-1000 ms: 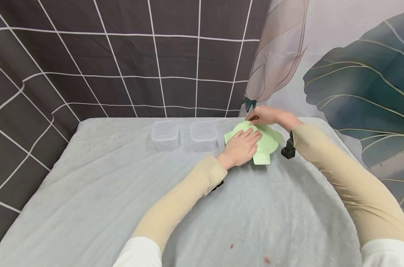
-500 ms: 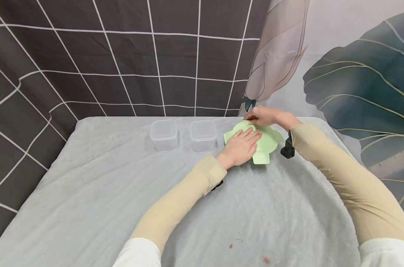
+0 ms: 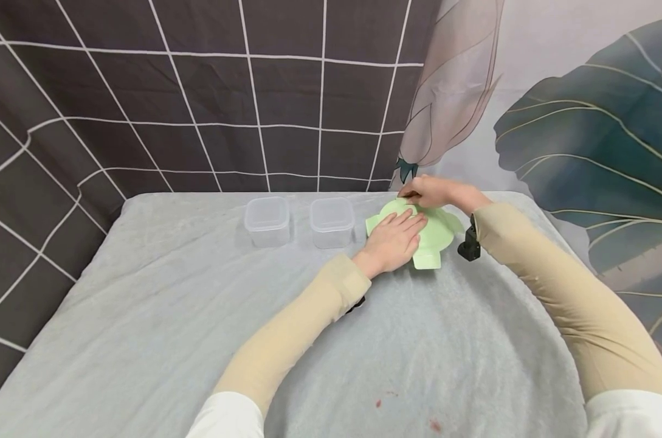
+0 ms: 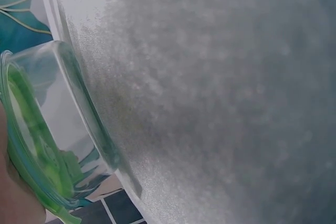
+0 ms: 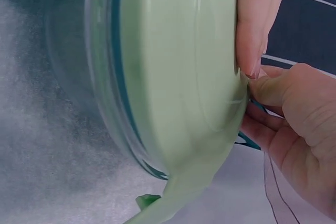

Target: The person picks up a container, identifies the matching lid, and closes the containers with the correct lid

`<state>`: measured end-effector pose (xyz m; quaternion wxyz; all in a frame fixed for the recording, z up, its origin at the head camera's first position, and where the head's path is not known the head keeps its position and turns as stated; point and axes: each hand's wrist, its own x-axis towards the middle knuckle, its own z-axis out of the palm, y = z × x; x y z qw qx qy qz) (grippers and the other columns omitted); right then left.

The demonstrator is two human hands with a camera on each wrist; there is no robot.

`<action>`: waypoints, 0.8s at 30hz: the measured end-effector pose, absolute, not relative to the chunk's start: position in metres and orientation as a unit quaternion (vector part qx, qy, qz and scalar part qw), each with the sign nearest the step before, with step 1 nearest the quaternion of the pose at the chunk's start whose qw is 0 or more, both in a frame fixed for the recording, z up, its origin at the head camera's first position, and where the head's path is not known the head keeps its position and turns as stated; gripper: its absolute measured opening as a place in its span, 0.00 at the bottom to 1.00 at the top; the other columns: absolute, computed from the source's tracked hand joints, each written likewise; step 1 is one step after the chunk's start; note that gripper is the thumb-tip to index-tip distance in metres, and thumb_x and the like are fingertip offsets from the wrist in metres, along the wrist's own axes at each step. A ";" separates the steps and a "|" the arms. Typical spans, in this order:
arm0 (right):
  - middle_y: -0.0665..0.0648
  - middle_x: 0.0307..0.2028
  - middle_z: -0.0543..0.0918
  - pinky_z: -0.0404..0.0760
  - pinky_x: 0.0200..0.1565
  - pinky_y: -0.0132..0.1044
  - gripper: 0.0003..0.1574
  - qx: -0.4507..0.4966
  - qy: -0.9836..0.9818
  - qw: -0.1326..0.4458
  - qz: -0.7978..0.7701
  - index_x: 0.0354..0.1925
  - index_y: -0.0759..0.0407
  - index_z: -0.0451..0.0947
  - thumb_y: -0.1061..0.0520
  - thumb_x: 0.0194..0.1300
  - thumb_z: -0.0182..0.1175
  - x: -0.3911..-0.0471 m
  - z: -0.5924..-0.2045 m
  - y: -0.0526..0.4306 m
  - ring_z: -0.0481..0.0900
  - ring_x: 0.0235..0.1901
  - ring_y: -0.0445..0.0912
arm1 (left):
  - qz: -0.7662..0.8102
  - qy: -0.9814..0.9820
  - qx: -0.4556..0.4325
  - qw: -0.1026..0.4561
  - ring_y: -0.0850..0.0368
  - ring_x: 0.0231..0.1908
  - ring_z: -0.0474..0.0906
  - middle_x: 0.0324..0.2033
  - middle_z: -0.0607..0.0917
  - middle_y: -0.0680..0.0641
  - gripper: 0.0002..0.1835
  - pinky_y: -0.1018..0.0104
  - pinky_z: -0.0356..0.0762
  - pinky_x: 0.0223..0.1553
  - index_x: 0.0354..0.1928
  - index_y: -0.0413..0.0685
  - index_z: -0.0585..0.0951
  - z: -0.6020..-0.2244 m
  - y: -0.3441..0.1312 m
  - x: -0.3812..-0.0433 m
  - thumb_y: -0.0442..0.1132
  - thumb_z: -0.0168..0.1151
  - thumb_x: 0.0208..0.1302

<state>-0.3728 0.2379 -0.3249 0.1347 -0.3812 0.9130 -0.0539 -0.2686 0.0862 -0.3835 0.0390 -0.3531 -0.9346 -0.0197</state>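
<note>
A pale green lid (image 3: 440,232) with flaps on its edges sits on a round clear glass food container (image 4: 65,98) near the far right of the table. My left hand (image 3: 392,242) rests flat on top of the lid, fingers straight and spread. At the far rim, my right hand (image 3: 430,191) has its fingers curled, with thumb and fingers pinching the lid's edge, as the right wrist view shows. The near flap (image 3: 427,260) sticks outward, while the left flap is partly behind my left hand. In the left wrist view, the lid's green underside shows through the glass.
Two clear plastic boxes with lids, one farther left (image 3: 267,220) and one nearer (image 3: 332,221), stand left of the container. Grey cloth (image 3: 199,316) covers the table, with small red marks near the front. A dark gridded curtain (image 3: 210,91) hangs behind.
Both hands keep their places on the lid with almost no movement. The whole head view shifts very slightly.
</note>
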 end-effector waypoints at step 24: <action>0.59 0.43 0.83 0.77 0.39 0.38 0.16 -0.376 0.912 0.153 -0.065 0.48 0.62 0.78 0.65 0.61 0.54 -0.378 -0.322 0.242 0.77 0.35 0.44 | -0.027 -0.938 -0.343 0.037 0.62 0.71 0.41 0.70 0.50 0.61 0.25 0.63 0.41 0.72 0.70 0.61 0.49 -0.382 0.087 -0.265 0.48 0.24 0.71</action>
